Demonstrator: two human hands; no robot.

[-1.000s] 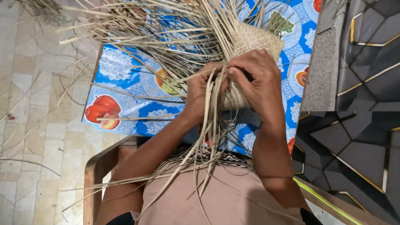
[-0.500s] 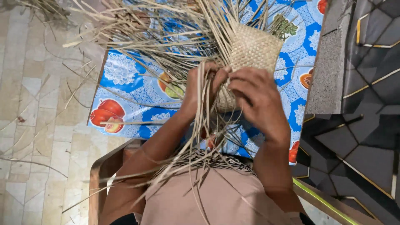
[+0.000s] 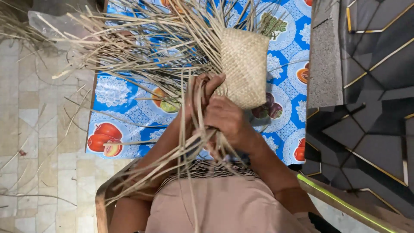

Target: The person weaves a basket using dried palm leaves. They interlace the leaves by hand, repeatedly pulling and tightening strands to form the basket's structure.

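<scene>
While the fingers of the right hand [image 3: 226, 121] curl closed around a bundle of dry straw strips [image 3: 196, 142], the left hand [image 3: 202, 92] pinches more of the same strips just above it, its fingertips pressed to the lower left corner of a woven straw pouch [image 3: 245, 64]. Both hands touch each other at the middle of the view, knuckles up, and the strips they grip run down between the forearms toward the lap. The pouch, a finished pale plaited rectangle, lies tilted just beyond the hands, its lower edge against the right hand. From its left side a wide spray of loose unwoven straw ends [image 3: 142, 47] fans out to the left and upward. All of this rests over a blue tablecloth [image 3: 120, 97] printed with fruit and white lace rounds, which covers a small table. To the left lies a pale tiled floor [image 3: 39, 129] with stray strips scattered on it. To the right stands a grey concrete edge [image 3: 322, 56], and beyond it a dark surface with gold lines [image 3: 375, 86]. Nearest the camera are the person's beige garment [image 3: 224, 207] and a wooden chair arm [image 3: 103, 203].
</scene>
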